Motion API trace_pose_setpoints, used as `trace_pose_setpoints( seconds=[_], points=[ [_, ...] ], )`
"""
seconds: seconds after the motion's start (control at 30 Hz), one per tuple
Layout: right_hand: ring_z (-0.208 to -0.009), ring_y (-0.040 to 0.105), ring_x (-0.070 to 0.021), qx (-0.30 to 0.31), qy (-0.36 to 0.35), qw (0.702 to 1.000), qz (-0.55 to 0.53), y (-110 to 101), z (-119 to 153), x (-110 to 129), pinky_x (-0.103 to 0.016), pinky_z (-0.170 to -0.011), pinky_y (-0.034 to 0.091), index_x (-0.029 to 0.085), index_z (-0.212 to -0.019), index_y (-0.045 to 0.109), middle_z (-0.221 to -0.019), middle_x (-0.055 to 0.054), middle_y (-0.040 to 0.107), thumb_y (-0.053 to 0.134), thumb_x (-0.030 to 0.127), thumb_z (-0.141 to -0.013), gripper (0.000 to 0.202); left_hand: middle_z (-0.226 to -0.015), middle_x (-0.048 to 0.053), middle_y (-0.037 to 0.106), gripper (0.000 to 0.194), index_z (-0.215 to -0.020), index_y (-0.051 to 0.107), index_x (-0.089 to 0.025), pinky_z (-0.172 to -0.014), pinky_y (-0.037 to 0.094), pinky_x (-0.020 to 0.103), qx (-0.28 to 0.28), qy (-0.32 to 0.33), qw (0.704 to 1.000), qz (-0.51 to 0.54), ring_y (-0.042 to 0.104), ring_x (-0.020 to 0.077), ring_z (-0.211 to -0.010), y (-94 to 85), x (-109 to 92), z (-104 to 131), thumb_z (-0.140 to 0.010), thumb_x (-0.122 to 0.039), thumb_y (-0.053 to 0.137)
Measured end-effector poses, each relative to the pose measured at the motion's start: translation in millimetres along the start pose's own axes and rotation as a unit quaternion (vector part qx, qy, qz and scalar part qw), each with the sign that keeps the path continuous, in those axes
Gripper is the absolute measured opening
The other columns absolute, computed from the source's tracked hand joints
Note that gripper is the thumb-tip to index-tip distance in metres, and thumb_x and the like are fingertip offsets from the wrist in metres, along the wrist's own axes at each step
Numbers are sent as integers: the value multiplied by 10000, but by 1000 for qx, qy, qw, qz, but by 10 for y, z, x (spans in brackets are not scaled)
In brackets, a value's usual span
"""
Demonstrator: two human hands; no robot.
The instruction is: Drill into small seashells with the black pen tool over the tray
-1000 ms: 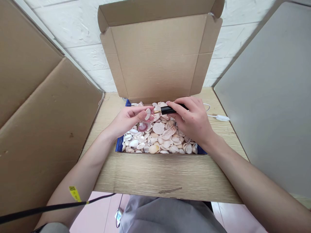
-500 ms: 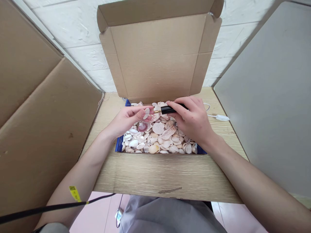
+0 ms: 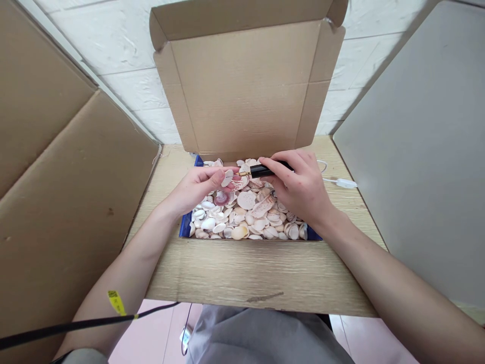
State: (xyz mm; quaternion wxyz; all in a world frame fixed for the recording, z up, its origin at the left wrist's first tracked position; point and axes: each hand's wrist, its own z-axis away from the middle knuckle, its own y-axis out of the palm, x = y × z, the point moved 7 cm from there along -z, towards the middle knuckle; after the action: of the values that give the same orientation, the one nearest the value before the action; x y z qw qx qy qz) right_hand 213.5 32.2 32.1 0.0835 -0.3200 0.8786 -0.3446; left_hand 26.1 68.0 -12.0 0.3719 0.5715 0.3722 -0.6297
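My left hand pinches a small pale ribbed shell between thumb and fingers, above the left part of the box. My right hand is wrapped round a black pen-like tool with a brass-coloured tip, which points left at the shell. The thin end of the tool is at the shell; whether it passes through cannot be made out. Below both hands lie many loose shells, white, cream and pinkish, with a purple one near my left hand.
The open cardboard lid stands up behind the shells. A white cable with an inline switch lies right of my right hand. Cardboard on the left and a grey panel on the right flank the wooden table. A black cable crosses the lower left.
The pinched shell has turned so that more of its face shows, and it has shifted slightly left. My right hand and the tool have hardly moved.
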Motion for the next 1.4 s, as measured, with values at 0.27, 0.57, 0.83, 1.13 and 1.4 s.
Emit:
trace_pose_setpoints(
  seconds=[0.27, 0.57, 0.83, 1.13, 1.4],
  points=[
    [-908, 606, -210, 2, 0, 1000, -20, -3, 7, -6, -392, -795, 443, 261, -1149, 643, -995, -65, 692, 546, 170, -914, 270, -764, 73, 681, 437, -1064, 746, -156, -519, 445, 269, 14, -15, 1000, 21, 562, 127, -581, 62, -22, 11, -813, -510, 700],
    [-945, 608, -247, 14, -2, 999, -34, -31, -16, 22, -390, -802, 453, 177, -1063, 614, -1016, -95, 702, 551, 236, -907, 179, -848, 96, 702, 371, -1039, 755, -170, -542, 457, 273, 55, -22, 995, 80, 575, 133, -631, 106, -25, 35, -812, -462, 721],
    [-744, 612, -186, 107, 47, 993, -28, 122, 31, -11, -303, -602, 397, 170, -971, 649, -854, -70, 692, 399, 411, -985, 348, -1103, 85, 734, 327, -1076, 749, -234, -841, 545, 308, -6, 44, 998, 37, 703, 180, -893, -18, -54, 15, -849, -460, 682],
    [-787, 654, -182, 47, -21, 999, -14, 14, 3, 83, -289, -626, 447, 151, -1036, 619, -917, -70, 728, 568, 368, -933, 245, -1144, 94, 726, 307, -1070, 752, -206, -855, 558, 302, -25, 44, 996, 80, 701, 169, -890, -49, -33, -21, -845, -410, 703],
    [-885, 572, -206, -51, -34, 998, -10, -118, -12, 72, -355, -773, 448, 238, -1035, 630, -953, -42, 716, 584, 201, -907, 141, -839, 79, 738, 378, -1091, 747, -196, -777, 539, 310, 14, 10, 1000, 14, 680, 181, -799, -10, 11, -4, -854, -480, 667]
  ],
)
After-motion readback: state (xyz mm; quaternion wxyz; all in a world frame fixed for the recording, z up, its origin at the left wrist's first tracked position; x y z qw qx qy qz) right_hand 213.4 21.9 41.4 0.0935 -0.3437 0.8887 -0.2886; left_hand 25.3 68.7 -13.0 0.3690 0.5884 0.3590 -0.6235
